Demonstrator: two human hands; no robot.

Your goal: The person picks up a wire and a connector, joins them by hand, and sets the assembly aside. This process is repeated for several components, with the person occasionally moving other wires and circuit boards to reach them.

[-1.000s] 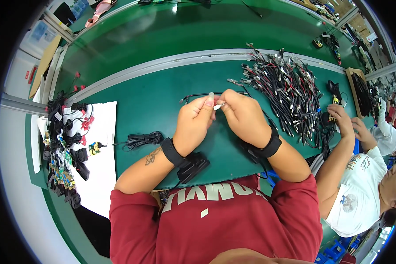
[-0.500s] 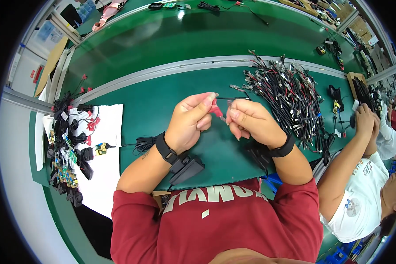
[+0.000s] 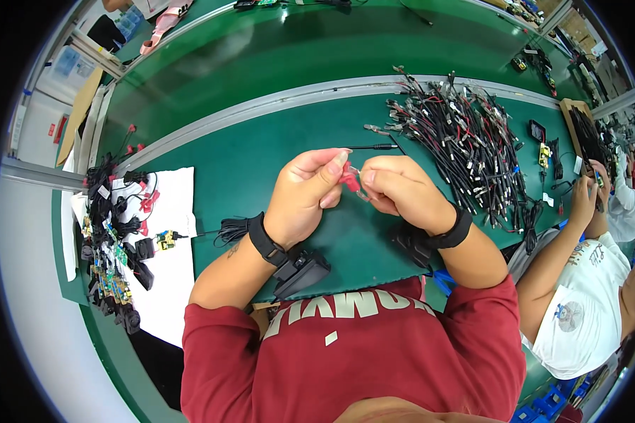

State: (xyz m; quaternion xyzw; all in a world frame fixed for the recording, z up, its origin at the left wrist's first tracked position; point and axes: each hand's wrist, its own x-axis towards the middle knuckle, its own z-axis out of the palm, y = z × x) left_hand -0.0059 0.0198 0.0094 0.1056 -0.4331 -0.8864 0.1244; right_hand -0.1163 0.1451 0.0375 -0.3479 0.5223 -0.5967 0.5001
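My left hand (image 3: 305, 187) is closed, its thumb and forefinger pinching a small red plastic piece (image 3: 348, 178) with a pale, shiny end. Right beside it, my right hand (image 3: 408, 192) is closed in a pinch around something at that shiny end, mostly hidden behind its fingers. A thin black cable with a plug tip (image 3: 382, 147) stretches above both hands, from behind the left fingertips toward the right. Below my left wrist lies a black adapter housing (image 3: 302, 273). Another dark housing (image 3: 413, 245) sits under my right wrist, and a coiled black cable (image 3: 236, 230) is left of my left wrist.
A big heap of black cables (image 3: 466, 148) covers the table's right back. On the left, circuit boards, cables and red pieces (image 3: 149, 201) lie on and beside white paper (image 3: 169, 282). At right, a co-worker's hands (image 3: 590, 194) work near a cable box (image 3: 578, 134).
My right hand has closed in against the red piece, its fingers curling tighter. The left hand keeps its pinch. The co-worker's hands have shifted, and a housing and board now lie near them.
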